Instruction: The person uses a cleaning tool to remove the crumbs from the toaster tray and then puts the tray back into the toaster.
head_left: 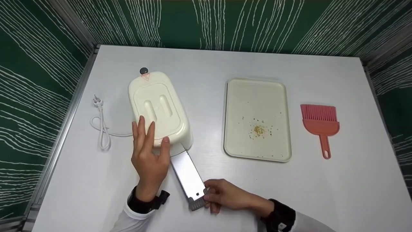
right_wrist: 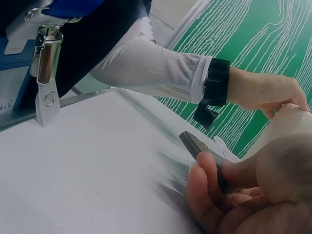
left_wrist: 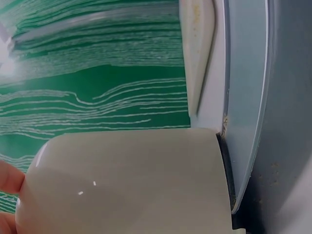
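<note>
A cream toaster (head_left: 161,96) with a covered top stands left of the middle in the head view. My left hand (head_left: 148,161) rests on its near end, fingers extended along the top. A shiny metal crumb tray (head_left: 187,174) sticks out from under that end, its far part hidden by the body. My right hand (head_left: 227,195) pinches the tray's dark grey handle (head_left: 197,204) between thumb and fingers. In the left wrist view a few crumbs show by the crumb tray (left_wrist: 248,97). The right wrist view shows the thumb and curled fingers (right_wrist: 207,163) on the handle.
A cream rectangular tray (head_left: 257,88) with a small heap of crumbs (head_left: 259,130) lies right of the toaster. Farther right is a red brush and dustpan (head_left: 320,125). The coiled white cord and plug (head_left: 102,129) lie at left on the white table (head_left: 206,67).
</note>
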The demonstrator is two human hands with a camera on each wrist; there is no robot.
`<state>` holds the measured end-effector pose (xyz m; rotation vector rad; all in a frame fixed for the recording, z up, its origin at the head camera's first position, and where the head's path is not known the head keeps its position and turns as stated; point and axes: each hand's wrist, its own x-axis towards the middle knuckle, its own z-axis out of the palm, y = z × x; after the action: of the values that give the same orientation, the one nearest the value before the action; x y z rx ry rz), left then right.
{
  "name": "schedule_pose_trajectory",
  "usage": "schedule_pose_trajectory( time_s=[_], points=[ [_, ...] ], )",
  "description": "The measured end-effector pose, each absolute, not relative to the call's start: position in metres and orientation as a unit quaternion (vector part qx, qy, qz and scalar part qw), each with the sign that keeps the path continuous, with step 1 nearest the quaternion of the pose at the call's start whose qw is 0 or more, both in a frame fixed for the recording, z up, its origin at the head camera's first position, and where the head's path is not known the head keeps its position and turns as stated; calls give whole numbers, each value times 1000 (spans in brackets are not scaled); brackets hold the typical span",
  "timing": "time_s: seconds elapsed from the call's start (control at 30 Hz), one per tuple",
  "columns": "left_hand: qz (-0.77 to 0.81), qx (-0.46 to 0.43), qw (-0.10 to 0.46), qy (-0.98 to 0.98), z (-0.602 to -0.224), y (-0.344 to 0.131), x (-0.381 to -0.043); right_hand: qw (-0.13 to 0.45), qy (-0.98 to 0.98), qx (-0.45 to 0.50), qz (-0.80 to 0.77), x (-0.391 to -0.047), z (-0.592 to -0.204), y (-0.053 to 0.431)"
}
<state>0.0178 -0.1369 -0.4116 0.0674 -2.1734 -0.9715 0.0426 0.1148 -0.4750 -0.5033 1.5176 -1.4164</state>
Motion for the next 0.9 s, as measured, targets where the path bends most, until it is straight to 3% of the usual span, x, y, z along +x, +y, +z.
schedule_pose_trajectory(
  time_s=[0.9],
  points=[
    [-367,27,374,-852,-411,-138,18,469,640,-179,-582,33,-476,91]
  ],
)
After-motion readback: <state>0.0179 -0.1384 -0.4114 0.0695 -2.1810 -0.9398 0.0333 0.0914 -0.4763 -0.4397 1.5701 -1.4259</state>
